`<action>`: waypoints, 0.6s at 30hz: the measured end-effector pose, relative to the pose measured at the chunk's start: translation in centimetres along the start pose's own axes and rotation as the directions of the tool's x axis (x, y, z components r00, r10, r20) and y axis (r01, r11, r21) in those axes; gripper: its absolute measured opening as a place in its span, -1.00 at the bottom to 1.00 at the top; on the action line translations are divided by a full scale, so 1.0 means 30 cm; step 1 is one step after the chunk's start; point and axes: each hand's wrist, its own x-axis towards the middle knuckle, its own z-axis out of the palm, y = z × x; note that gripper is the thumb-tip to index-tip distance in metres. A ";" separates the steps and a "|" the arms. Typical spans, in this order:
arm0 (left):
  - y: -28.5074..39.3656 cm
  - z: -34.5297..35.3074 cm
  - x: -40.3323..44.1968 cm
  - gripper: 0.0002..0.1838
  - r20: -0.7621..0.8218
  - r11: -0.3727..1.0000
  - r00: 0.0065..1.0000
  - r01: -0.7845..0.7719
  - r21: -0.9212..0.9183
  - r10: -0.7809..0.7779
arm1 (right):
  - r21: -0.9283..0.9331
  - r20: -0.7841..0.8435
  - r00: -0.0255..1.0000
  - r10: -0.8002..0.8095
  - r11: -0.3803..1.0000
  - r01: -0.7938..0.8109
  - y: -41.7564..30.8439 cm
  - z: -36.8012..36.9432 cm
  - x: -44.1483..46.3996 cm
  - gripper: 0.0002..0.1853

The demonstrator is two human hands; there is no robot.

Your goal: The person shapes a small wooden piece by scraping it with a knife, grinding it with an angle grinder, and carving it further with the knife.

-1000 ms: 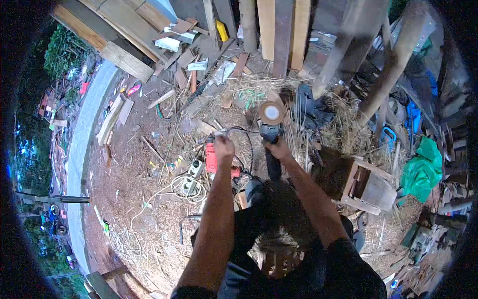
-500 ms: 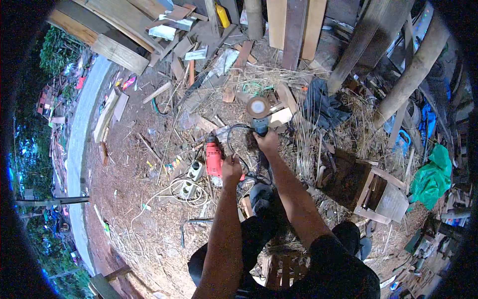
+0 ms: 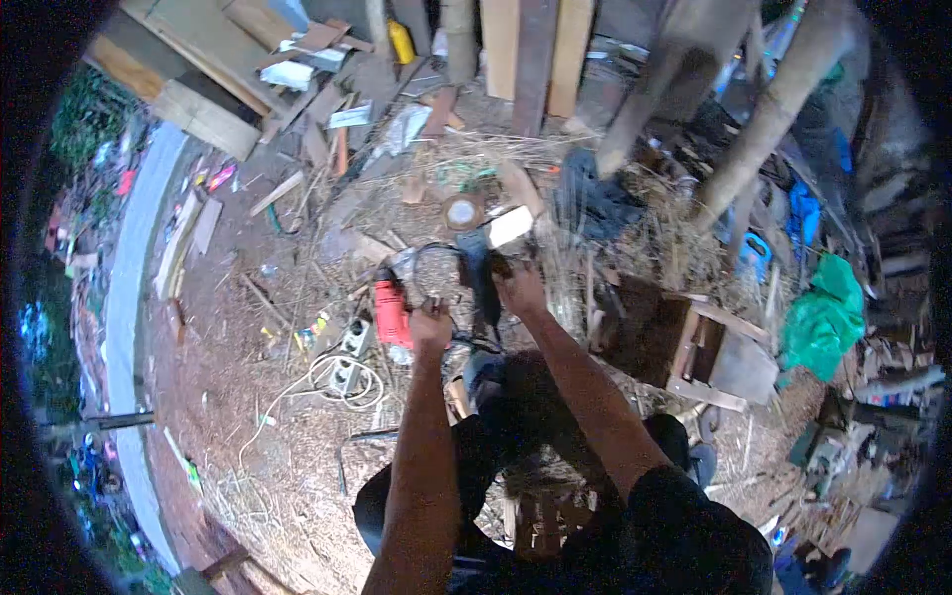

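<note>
Red plastic catches the light just left of your left hand's fingers: a red-bodied power drill with a dark nose (image 3: 391,311) lies on the brown ground strewn with shavings (image 3: 213,337). Your left hand (image 3: 431,325) is curled in beside it, though whether its fingers grip anything cannot be told. Your right hand (image 3: 521,292) reaches in from the other side, fingers bent toward the dark, long-bodied angle grinder (image 3: 480,283); blur and shadow hide whether they close on it. The grinder lies between your two hands, its round brown disc with a pale centre (image 3: 462,212) pointing away, beyond your right fingertips. Near that disc, on its right side, rests a pale, blocky piece of wood (image 3: 511,227). A thin black cable (image 3: 428,248) loops on the far side of your left fingers, between drill and grinder. Nearer to you and left of those fingers sit white socket blocks (image 3: 344,373) with a coiled white cord (image 3: 369,401) around them. Farther out, past your right fingers, a heap of dark cloth (image 3: 593,198) lies among dry straw (image 3: 674,223). Well to the right of your right hand stand an open-framed wooden box (image 3: 744,365) and, beyond it, a crumpled bright-green plastic sheet (image 3: 825,315). Upright timber planks (image 3: 499,50) rise far ahead of both hands.
</note>
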 end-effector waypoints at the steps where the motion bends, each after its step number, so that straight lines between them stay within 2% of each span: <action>1: 0.019 0.013 -0.012 -0.83 0.002 0.999 0.999 -0.041 0.001 0.041 | -0.093 -0.164 0.985 0.062 0.993 -0.078 0.019 -0.047 -0.037 -0.40; 2: 0.074 -0.015 -0.014 -0.93 -0.005 0.997 0.997 -0.081 0.007 0.081 | -0.133 -0.274 0.961 0.049 0.987 -0.089 0.115 -0.064 -0.054 -0.41; 3: -0.015 0.047 0.000 -0.91 -0.106 0.838 0.908 -0.415 -0.354 0.405 | -0.166 -0.379 0.925 0.032 0.981 -0.102 0.269 -0.071 -0.069 -0.43; 5: 0.082 0.017 -0.043 -0.83 -0.014 0.839 0.947 -0.290 -0.460 0.320 | -0.302 -0.446 0.893 0.066 0.928 -0.219 0.340 -0.198 -0.133 -0.48; 6: 0.100 0.032 -0.060 -0.77 0.088 0.790 0.968 -0.139 -0.597 0.237 | -0.403 -0.419 0.898 0.132 0.859 -0.314 0.304 -0.292 -0.188 -0.50; 8: 0.142 0.057 -0.094 -0.66 0.289 0.597 0.956 0.199 -0.777 0.057 | -0.536 -0.263 0.955 0.134 0.803 -0.260 0.433 -0.326 -0.252 -0.51; 9: 0.167 0.046 -0.088 -0.65 0.519 0.335 0.854 0.501 -0.798 -0.040 | -0.591 -0.184 0.973 0.138 0.775 -0.222 0.475 -0.334 -0.267 -0.51; 11: 0.290 -0.012 -0.074 -0.66 0.689 0.102 0.722 0.692 -0.715 -0.071 | -0.461 -0.113 0.951 0.287 0.833 -0.306 0.453 -0.377 -0.262 -0.56; 12: 0.433 -0.088 -0.108 -0.66 0.650 0.173 0.755 0.653 -0.737 -0.085 | -0.395 -0.061 0.933 0.354 0.850 -0.348 0.437 -0.392 -0.255 -0.58; 13: 0.559 -0.164 -0.141 -0.67 0.611 0.240 0.785 0.615 -0.751 -0.097 | -0.339 -0.079 0.900 0.429 0.837 -0.428 0.405 -0.409 -0.250 -0.63; 16: 0.848 -0.328 -0.152 -0.73 0.644 0.371 0.763 0.613 -0.697 -0.052 | -0.512 0.070 0.973 0.221 0.845 -0.155 0.345 -0.503 -0.278 -0.65; 17: 0.908 -0.370 -0.163 -0.65 0.663 0.327 0.744 0.608 -0.723 0.083 | -0.357 -0.060 0.969 0.239 0.902 -0.244 0.323 -0.545 -0.295 -0.66; 18: 0.975 -0.401 -0.183 -0.64 0.669 0.243 0.730 0.630 -0.738 0.140 | -0.281 -0.059 0.979 0.195 0.938 -0.203 0.317 -0.600 -0.306 -0.66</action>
